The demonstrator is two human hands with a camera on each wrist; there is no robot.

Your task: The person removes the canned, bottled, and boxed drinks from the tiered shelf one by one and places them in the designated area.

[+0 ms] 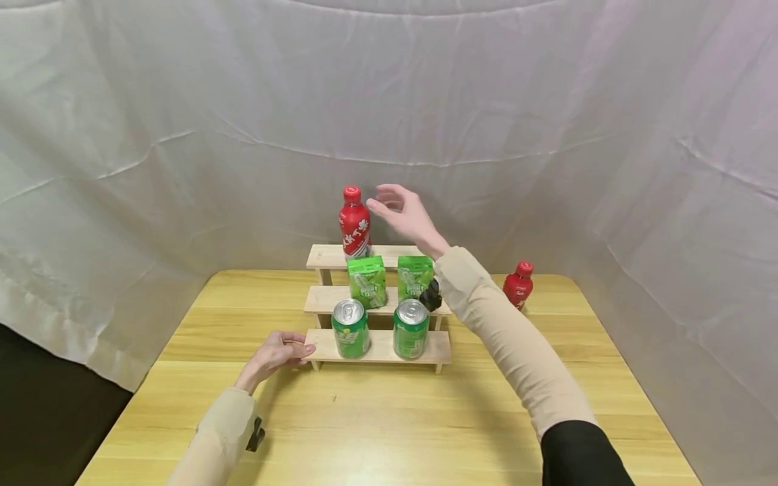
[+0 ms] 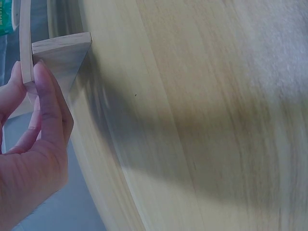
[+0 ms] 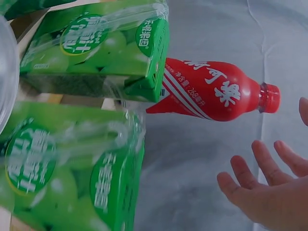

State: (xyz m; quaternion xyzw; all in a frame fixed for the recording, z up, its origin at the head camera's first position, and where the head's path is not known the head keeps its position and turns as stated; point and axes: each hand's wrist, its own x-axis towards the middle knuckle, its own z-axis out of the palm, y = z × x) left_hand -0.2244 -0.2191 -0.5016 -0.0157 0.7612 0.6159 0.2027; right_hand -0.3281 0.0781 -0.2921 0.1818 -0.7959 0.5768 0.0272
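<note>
A light wooden three-step rack point(image 1: 379, 347) stands on the table. My left hand point(image 1: 278, 352) pinches the left end of its lowest step; the left wrist view shows thumb and fingers on both faces of the board point(image 2: 26, 48). On the top step a red bottle point(image 1: 354, 226) stands upright at the left. Just right of its cap, my right hand point(image 1: 404, 210) hovers with loosely bent fingers and holds nothing. In the right wrist view a gap separates the fingers from the red bottle point(image 3: 211, 91). Two green juice boxes point(image 1: 367, 282) point(image 3: 96, 48) stand on the middle step.
Two green cans point(image 1: 350, 329) stand on the lowest step. Another red bottle point(image 1: 519, 285) is on the table to the right of the rack, partly behind my right sleeve point(image 1: 504, 337). Grey curtain point(image 1: 273, 101) encloses the back and sides.
</note>
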